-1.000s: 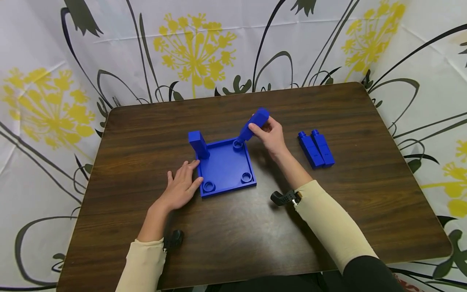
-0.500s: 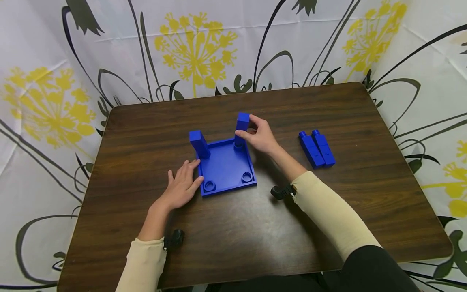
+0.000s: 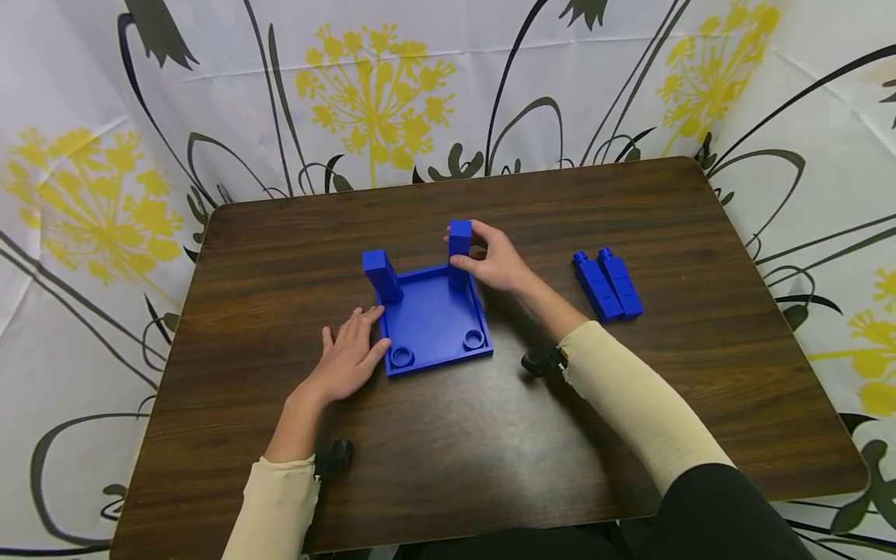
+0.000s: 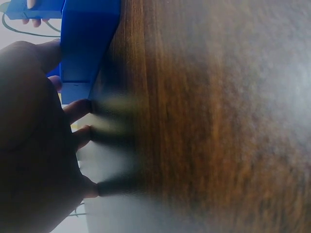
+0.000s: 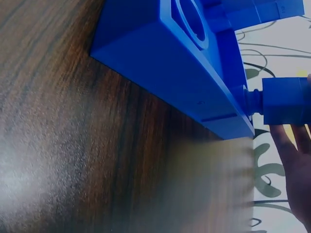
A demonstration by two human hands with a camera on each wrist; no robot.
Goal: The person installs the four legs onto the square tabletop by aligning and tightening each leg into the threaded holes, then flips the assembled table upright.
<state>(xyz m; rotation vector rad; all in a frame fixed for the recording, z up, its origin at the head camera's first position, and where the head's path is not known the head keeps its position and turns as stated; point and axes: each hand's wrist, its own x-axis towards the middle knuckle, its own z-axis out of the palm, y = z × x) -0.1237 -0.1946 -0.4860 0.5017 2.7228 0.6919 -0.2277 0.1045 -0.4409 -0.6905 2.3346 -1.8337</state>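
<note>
A square blue tray-like base point(image 3: 434, 323) with raised edges and round corner sockets lies on the table. At its far-left corner a blue square leg point(image 3: 381, 276) stands upright. My right hand point(image 3: 497, 260) pinches a second blue leg point(image 3: 459, 241) between thumb and fingers, upright over the far-right socket. In the right wrist view, the narrow threaded neck of this leg point(image 5: 284, 101) shows at the socket, not fully sunk. My left hand point(image 3: 346, 358) lies with fingers spread on the table, thumb and fingertip touching the base's left side.
Two more blue legs point(image 3: 607, 286) lie side by side on the brown wooden table point(image 3: 700, 373), right of the right hand. The two near sockets of the base hold no legs. A flower-patterned curtain point(image 3: 434, 93) hangs behind the table.
My right hand has brought the tilted leg upright over the far-right socket and shifted slightly left with it. The left hand and the base have stayed in place.
</note>
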